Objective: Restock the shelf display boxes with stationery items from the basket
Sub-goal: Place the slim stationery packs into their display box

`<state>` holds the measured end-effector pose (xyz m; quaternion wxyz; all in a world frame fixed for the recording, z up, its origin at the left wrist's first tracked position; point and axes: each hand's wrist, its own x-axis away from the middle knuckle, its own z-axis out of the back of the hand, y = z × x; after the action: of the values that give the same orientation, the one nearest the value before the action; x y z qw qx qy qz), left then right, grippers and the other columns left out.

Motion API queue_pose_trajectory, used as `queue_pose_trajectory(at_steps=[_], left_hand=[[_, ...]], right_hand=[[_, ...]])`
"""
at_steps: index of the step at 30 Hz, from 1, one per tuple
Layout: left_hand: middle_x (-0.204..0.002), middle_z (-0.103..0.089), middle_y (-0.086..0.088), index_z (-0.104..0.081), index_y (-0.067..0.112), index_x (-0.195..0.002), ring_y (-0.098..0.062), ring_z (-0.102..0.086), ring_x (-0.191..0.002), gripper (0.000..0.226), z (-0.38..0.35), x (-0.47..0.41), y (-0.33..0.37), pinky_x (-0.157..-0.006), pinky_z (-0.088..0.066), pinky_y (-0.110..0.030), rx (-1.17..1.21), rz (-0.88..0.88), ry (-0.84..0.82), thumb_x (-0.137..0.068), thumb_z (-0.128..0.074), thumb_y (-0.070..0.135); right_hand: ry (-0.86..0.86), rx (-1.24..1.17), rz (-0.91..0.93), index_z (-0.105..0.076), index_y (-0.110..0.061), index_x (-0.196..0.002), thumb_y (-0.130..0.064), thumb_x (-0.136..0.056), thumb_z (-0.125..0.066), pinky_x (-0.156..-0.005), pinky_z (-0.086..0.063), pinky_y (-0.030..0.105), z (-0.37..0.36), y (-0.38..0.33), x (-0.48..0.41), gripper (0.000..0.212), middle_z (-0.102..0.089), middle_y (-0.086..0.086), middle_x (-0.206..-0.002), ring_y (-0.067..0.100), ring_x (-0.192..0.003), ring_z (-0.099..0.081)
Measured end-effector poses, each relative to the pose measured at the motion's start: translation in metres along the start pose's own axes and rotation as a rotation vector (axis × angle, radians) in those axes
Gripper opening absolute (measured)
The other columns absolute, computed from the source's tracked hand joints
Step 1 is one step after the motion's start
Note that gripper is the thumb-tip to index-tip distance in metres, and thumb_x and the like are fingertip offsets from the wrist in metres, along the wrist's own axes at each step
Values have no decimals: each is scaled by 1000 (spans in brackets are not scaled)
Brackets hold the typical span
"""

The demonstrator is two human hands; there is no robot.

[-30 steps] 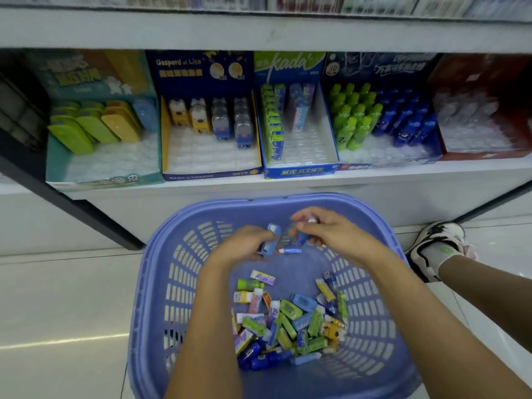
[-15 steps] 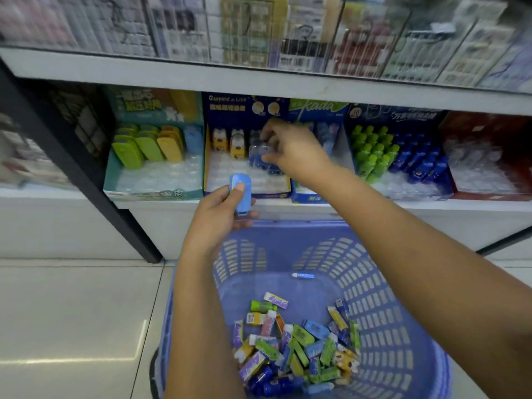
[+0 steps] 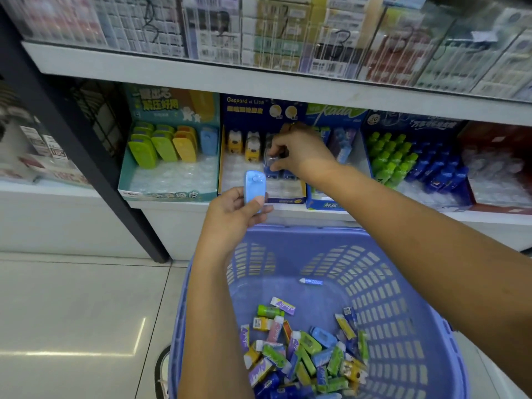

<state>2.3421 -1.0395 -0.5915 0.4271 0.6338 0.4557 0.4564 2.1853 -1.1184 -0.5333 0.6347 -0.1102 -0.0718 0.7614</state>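
Since a second ago both hands have come up out of the basket to the shelf, and over the last half second the right hand (image 3: 302, 152) has sunk a little deeper into the dark blue box (image 3: 288, 200). Its fingers are curled, pinching a small clear-and-blue piece (image 3: 272, 162) at the front of the blue row in that box, just right of the yellow and white bear-shaped ones (image 3: 244, 145).

The left hand (image 3: 233, 214) is in front of the shelf edge, below and left of the right hand. It grips a light blue case (image 3: 254, 187) upright, with the thumb across its lower end and the fingers behind.

To the left of the dark blue box is a teal box (image 3: 169, 194) with green, yellow and blue cases lined up at its back. To the right are a box of slim packets (image 3: 325, 205), then a box of green and blue bottles (image 3: 417, 159), then a red box (image 3: 501, 168).

Below the arms is the lilac basket (image 3: 403, 326). A heap of mixed stationery (image 3: 305, 352) lies at its near end, and one blue tube (image 3: 311, 281) lies apart at the far end. The basket stands on a pale tiled floor (image 3: 72, 312).
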Motion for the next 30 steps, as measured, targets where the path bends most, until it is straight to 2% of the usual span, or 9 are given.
queue_pose_trajectory(at_steps=[2, 4, 8, 10, 13, 16, 18, 20, 30], left_hand=[[-92, -66, -5, -61, 8, -105, -13, -71, -80, 14, 2, 0, 4, -70, -55, -18, -8, -74, 71, -92, -57, 9], [-86, -65, -1, -63, 15, -100, -13, -70, -77, 10, 7, -2, 8, -70, -55, -18, -17, -157, 142, -92, -59, 10], [-91, -68, -1, -63, 16, -101, -13, -71, -73, 13, 25, -4, 14, -67, -55, -19, 13, -246, 242, -89, -63, 11], [-96, -69, -4, -64, 13, -106, -13, -71, -76, 18, 33, -5, 19, -70, -55, -21, -27, -278, 252, -88, -64, 11], [-114, -66, -4, -57, 10, -125, -5, -66, -96, 35, 43, -5, 25, -81, -50, -15, -213, -330, 339, -92, -60, 20], [-139, -50, -4, -48, 12, -136, -17, -50, -124, 47, 53, -7, 28, -104, -39, -30, -685, -339, 353, -93, -55, 31], [-141, -49, -6, -50, 9, -134, -22, -43, -130, 46, 52, -10, 26, -116, -22, -40, -913, -295, 274, -94, -54, 32], [-136, -52, -7, -53, 9, -131, -22, -41, -130, 44, 49, -11, 21, -117, -7, -37, -1071, -249, 218, -94, -53, 33], [-130, -57, -5, -56, 8, -127, -20, -45, -125, 43, 51, -14, 14, -116, -2, -34, -1156, -254, 204, -93, -53, 36]], right_hand=[[-27, 148, 17, -70, -12, -99, -21, -83, -68, -91, -42, 32, 7, -7, -3, 19, -57, 10, -114, 27, -117, -42], [-23, 112, 30, -68, -7, -101, -23, -90, -57, -84, -44, 31, 11, -19, -2, 22, -60, 14, -111, 26, -106, -49], [-61, -629, 75, -67, -8, -103, -24, -94, -56, -58, -42, 13, 12, -57, 20, 22, -65, 1, -81, 4, -63, -54], [-93, -729, 127, -66, -9, -106, -16, -89, -63, -57, -49, 15, 12, -68, 19, 18, -63, -1, -81, 6, -61, -56], [-2, -708, 89, -65, -10, -106, -12, -83, -69, -66, -52, 26, 9, -76, -2, 23, -61, 4, -88, 14, -71, -56], [130, -535, 55, -62, -11, -107, -17, -83, -70, -68, -46, 22, 1, -79, -26, 26, -61, 3, -95, 12, -80, -53], [136, -439, 77, -62, -9, -109, -17, -83, -69, -72, -43, 20, -6, -80, -41, 28, -64, 6, -102, 12, -85, -53], [103, -346, 109, -61, -6, -109, -15, -83, -69, -78, -44, 24, -15, -82, -51, 29, -64, 10, -107, 17, -92, -57], [68, -224, 219, -66, -1, -103, -10, -83, -68, -79, -41, 23, -38, -82, -64, 22, -65, 14, -106, 23, -98, -59]])
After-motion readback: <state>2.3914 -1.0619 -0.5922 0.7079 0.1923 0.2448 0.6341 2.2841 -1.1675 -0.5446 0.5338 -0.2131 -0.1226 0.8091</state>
